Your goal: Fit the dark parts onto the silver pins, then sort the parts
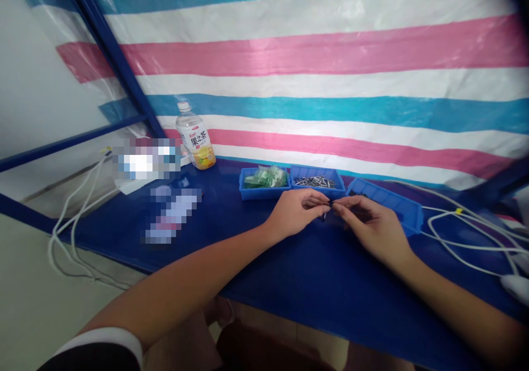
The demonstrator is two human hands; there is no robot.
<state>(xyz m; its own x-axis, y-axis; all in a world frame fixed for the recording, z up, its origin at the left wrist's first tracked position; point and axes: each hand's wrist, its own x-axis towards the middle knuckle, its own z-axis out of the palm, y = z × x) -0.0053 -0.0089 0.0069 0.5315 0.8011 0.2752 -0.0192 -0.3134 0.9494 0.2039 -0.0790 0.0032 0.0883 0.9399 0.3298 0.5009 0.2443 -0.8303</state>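
My left hand (295,212) is closed in a pinch on a small metal pin (324,215), whose shiny end pokes out below the fingertips. Facing it, my right hand (374,225) also pinches, its fingertips almost meeting those of the left; whatever it holds is too small to make out. Just behind the hands stands a blue bin of metal pins (314,182). To its left sits a blue bin (260,194) with green translucent pieces (266,178). A third blue bin (407,208), set at an angle and partly hidden by my right hand, holds small dark pieces.
A drink bottle (197,139) stands at the back left of the blue table (289,283). Blurred-out items lie on the left side. White cables (454,233) loop across the right end, and more hang off the left edge. A striped sheet (314,57) hangs behind.
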